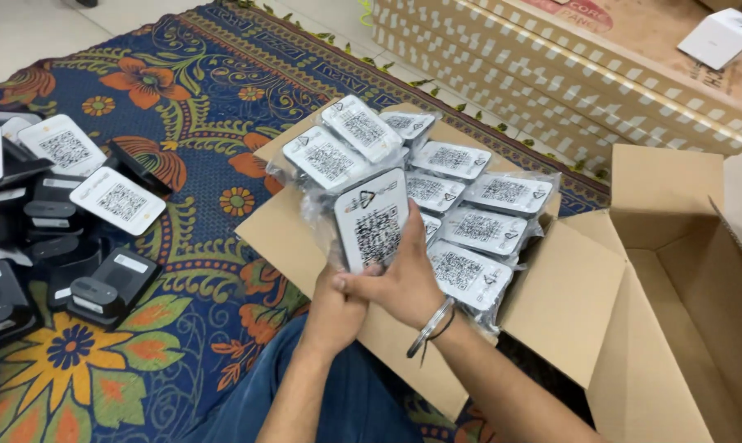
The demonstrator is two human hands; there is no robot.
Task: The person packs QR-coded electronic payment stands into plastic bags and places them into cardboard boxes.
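Plastic-wrapped white device (372, 220) pinched upright between left hand (331, 308) and right hand (404, 283), fingers pressed on its lower edge, just near of bagged devices (461, 197) stacked on a box flap (551, 295).

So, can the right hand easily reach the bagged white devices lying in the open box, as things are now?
Probably yes. The right hand is just above the bagged devices in the open box, with nothing between. But both hands, the left hand too, hold one device.
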